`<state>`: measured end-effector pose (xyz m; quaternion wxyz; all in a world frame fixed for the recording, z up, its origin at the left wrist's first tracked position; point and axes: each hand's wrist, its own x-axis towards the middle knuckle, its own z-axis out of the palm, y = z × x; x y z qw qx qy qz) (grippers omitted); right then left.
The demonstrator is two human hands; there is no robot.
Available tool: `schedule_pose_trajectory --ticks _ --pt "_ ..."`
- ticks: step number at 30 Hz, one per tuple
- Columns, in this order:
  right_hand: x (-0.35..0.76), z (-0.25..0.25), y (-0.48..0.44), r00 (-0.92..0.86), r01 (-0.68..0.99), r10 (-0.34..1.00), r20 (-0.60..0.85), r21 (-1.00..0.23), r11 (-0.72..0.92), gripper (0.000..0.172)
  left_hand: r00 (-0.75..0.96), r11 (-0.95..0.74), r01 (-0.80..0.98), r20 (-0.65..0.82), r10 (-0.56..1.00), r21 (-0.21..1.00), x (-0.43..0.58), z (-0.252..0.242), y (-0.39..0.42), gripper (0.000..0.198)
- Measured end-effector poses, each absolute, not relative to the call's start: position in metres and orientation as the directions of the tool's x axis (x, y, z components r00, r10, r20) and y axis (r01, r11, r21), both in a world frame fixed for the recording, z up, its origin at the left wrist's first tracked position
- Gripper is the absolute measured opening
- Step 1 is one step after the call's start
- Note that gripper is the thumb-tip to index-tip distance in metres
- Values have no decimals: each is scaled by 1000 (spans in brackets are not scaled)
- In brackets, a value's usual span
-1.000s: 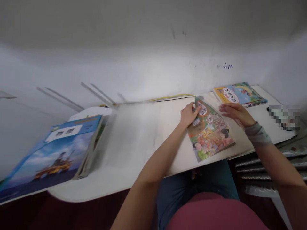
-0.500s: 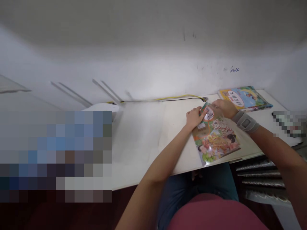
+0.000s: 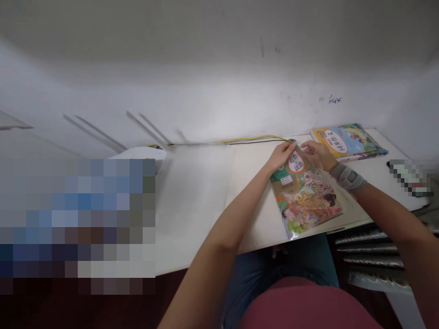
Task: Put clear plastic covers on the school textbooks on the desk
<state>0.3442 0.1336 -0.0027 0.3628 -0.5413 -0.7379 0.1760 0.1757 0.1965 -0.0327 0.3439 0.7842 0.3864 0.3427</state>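
Note:
A textbook (image 3: 305, 194) with a colourful cover lies on the white table, its lower edge near the table's front edge. Shiny clear plastic covers it and sticks out past its right side. My left hand (image 3: 283, 155) is closed at the book's far left corner, pinching the edge of the clear book cover there. Close by, my right hand (image 3: 318, 154), with a grey band on its wrist, is at the far right corner. Its fingers are bent beside the plastic, and what they grip, if anything, is hidden.
A stack of books (image 3: 350, 139) stands at the back right against the wall. A blurred phone-like object (image 3: 409, 178) lies at the right. A yellow cable (image 3: 254, 137) runs along the wall. At the left is a pixelated area; metallic ridged material (image 3: 373, 261) sits below the table.
My left hand has moved up to the book's far corner, uncovering more of the title. The fingers of my right hand have shifted slightly at the edge.

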Motion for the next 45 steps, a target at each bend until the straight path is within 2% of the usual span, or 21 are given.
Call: schedule_pose_trajectory --ticks 2,5,8,9,13,15,21,27,29,32,34,36,39,42,45 --pt "343 -2 131 -159 780 912 377 -519 350 46 466 -465 350 279 840 813 179 -34 196 44" --pt "341 0 127 -217 899 914 344 -294 324 39 450 -459 363 278 848 811 180 -39 194 45" --pt "337 2 125 -222 940 927 301 -186 285 40 426 -457 426 272 863 781 176 -44 191 44" --pt "336 3 125 -198 940 932 302 -211 268 39 413 -454 458 269 870 764 174 -46 190 42" --pt "339 6 131 -24 801 963 270 -571 180 32 352 -408 611 228 908 679 164 -56 186 42" --pt "343 8 133 20 721 970 243 -676 154 32 327 -375 683 196 924 627 159 -60 185 47" --pt "365 6 131 108 545 984 141 -836 60 33 304 -314 833 96 948 455 153 -63 181 57" --pt "412 -4 86 332 284 943 -19 -951 -119 44 335 -306 908 -57 940 288 137 -50 179 43" --pt "427 -12 58 321 228 940 -114 -954 -193 43 362 -323 914 -134 922 247 126 -41 179 39" --pt "439 -21 24 198 185 958 -206 -952 -242 42 392 -354 911 -180 902 211 116 -26 171 35" --pt "440 -22 14 131 134 974 -185 -970 -203 39 418 -394 895 -83 905 210 121 -17 157 38" --pt "436 -17 13 79 105 985 -153 -981 -161 37 510 -524 821 124 851 224 137 -11 138 44" --pt "423 -1 20 -26 133 988 -153 -980 -149 37 680 -779 604 399 615 170 170 -4 112 50" --pt "413 17 27 -126 217 977 -170 -966 -140 38 786 -892 439 436 439 108 198 5 102 53" --pt "408 28 31 -192 309 962 -192 -943 -127 40 864 -932 341 349 363 123 213 17 103 44"
